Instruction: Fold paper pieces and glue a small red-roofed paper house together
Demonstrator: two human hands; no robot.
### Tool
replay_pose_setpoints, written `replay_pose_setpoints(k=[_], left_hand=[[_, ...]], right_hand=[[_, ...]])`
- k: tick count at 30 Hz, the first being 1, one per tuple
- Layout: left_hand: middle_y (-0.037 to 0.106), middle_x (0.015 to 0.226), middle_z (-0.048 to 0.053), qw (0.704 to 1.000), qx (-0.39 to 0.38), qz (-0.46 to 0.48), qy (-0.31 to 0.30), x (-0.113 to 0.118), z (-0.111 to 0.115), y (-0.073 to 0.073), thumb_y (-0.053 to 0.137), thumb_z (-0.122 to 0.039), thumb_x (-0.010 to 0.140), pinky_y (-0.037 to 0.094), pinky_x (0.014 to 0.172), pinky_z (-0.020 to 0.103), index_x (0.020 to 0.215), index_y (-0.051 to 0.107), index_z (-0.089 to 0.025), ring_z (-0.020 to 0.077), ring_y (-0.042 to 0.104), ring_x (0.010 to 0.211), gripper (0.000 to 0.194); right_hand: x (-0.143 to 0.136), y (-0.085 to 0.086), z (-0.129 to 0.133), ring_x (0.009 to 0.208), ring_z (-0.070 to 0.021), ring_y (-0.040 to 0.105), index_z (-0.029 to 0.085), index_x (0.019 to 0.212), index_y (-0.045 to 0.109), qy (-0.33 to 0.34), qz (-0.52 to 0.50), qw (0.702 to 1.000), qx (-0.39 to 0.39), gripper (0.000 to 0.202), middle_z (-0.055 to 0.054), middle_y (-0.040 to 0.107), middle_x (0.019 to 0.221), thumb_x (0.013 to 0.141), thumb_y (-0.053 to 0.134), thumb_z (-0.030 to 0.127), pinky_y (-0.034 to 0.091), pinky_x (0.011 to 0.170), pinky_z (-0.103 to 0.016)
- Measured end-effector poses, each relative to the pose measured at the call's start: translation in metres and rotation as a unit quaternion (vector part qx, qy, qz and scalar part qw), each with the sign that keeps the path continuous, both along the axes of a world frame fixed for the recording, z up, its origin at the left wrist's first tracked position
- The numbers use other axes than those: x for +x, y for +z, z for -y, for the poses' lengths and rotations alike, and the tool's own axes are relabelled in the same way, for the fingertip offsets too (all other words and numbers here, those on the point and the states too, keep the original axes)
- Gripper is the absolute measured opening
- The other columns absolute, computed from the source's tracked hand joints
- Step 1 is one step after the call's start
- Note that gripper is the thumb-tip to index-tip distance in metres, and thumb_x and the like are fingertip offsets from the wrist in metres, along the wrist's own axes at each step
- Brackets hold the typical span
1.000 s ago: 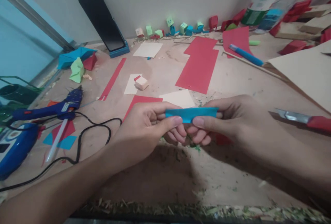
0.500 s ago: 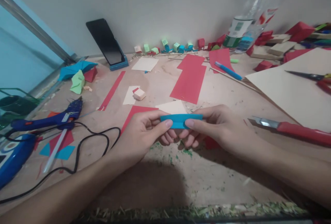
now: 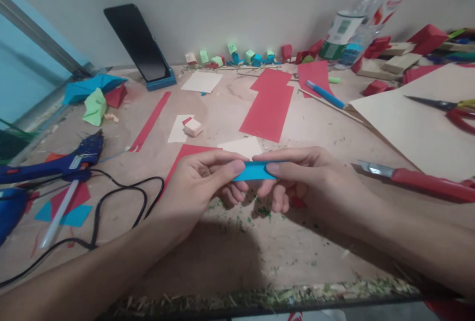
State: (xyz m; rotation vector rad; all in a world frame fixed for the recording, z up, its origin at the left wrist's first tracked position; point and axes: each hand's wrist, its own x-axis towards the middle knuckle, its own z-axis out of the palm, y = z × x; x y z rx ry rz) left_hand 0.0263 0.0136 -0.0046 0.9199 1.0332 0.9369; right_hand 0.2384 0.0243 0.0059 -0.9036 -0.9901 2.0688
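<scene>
A narrow strip of blue paper [image 3: 255, 171] is pinched between both hands above the near part of the table. My left hand [image 3: 202, 180] holds its left end, thumb on the near face and fingers behind. At the other end, my right hand [image 3: 309, 177] grips it the same way, with its lower fingers curled loosely beneath. The ends of the strip are hidden by the thumbs and fingers. Just behind the hands lie a cream paper piece [image 3: 241, 146] and a red sheet [image 3: 185, 155], partly covered by the left hand.
A blue glue gun [image 3: 74, 162] with a black cord [image 3: 107, 192] lies left. A red utility knife [image 3: 426, 182] and scissors [image 3: 445, 106] are right. Behind stand a phone [image 3: 139, 44], small paper cubes [image 3: 232, 48] and plastic bottles [image 3: 343, 34]. Red paper [image 3: 269, 113] lies mid-table.
The far edge of the blue strip has come down toward the thumbs, and it now looks narrower and flat. Both index fingers extend along its far edge. The view has shifted slightly.
</scene>
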Motion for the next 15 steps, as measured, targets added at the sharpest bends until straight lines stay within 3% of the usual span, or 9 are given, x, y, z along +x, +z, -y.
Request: replay_pose_setpoints(k=[3,7,11,15], left_hand=[[0.076,0.07,0.002,1.0,-0.008,-0.001,-0.003,-0.001,-0.001,-0.001,0.079,-0.037,0.089,0.057,0.053,0.018,0.09,0.076,-0.016,0.0113,0.069,0.055,0.022],[0.078,0.072,0.003,1.0,-0.005,-0.013,0.002,-0.001,-0.002,0.001,0.08,-0.031,0.086,0.057,0.054,0.019,0.093,0.076,-0.014,0.0117,0.069,0.056,0.018],[0.074,0.065,0.002,0.994,0.048,-0.093,0.015,0.001,0.0,0.007,0.077,-0.028,0.087,0.057,0.055,0.021,0.093,0.077,-0.013,0.0126,0.068,0.056,0.015],[0.075,0.067,0.001,0.979,0.116,-0.167,0.033,0.004,0.004,0.011,0.075,-0.026,0.087,0.059,0.057,0.021,0.091,0.079,-0.016,0.0137,0.069,0.059,0.012]], right_hand=[[0.001,-0.002,-0.001,0.057,-0.0109,0.073,0.018,0.106,0.082,0.002,0.02,1.0,0.017,0.015,-0.006,0.081,0.079,0.095,0.073,0.021,0.057,0.056,-0.019],[0.0,0.0,0.0,0.059,-0.0122,0.073,0.017,0.106,0.081,0.001,0.052,0.998,0.043,0.016,-0.006,0.08,0.08,0.095,0.073,0.026,0.058,0.06,-0.022],[-0.003,0.009,0.001,0.062,-0.0122,0.072,0.016,0.106,0.08,0.009,0.109,0.992,0.057,0.025,-0.006,0.079,0.082,0.092,0.078,0.036,0.056,0.06,-0.022],[-0.004,0.011,0.001,0.059,-0.0116,0.069,0.013,0.09,0.08,0.005,0.139,0.99,0.039,0.03,-0.007,0.078,0.077,0.087,0.081,0.042,0.054,0.058,-0.022]])
